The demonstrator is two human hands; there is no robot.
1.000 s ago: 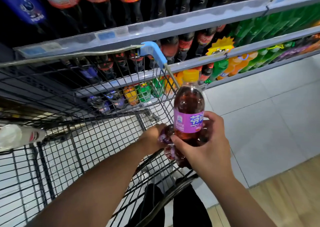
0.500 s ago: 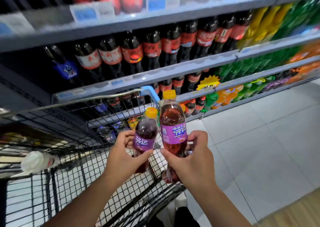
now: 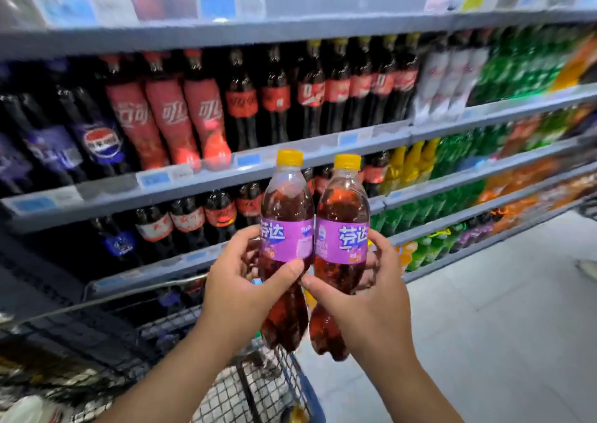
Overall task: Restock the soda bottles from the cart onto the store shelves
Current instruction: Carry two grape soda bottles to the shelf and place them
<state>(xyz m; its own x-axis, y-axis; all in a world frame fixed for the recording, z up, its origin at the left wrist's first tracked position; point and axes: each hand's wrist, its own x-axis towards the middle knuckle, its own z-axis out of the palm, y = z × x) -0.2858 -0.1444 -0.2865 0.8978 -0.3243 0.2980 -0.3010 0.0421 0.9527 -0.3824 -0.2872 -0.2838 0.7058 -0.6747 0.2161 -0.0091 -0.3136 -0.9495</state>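
Two small soda bottles, held up side by side in front of the shelves (image 3: 290, 170), above the cart (image 3: 226, 393) corner. Left bottle (image 3: 286, 229) and right bottle (image 3: 343, 232): clear plastic, dark reddish-purple drink, yellow caps, purple wrap labels with white characters; both upright, leaning slightly toward each other, labels touching at mid-height, bases apart. Left hand (image 3: 235, 287) wrapped around left bottle's waist just below the label, thumb across the front, fingers behind; forearm comes up from lower left over the cart. Right hand (image 3: 361, 300) closed around right bottle's lower half, thumb in front pointing left, fingers curled round the label's right edge; forearm comes up from lower right. The two thumbs nearly meet between the bottles. Shelves behind are full of dark cola bottles with red labels, blue-labelled ones at left, green, yellow and orange ones at right; heavy motion blur there. Grey floor (image 3: 484, 325) at right.
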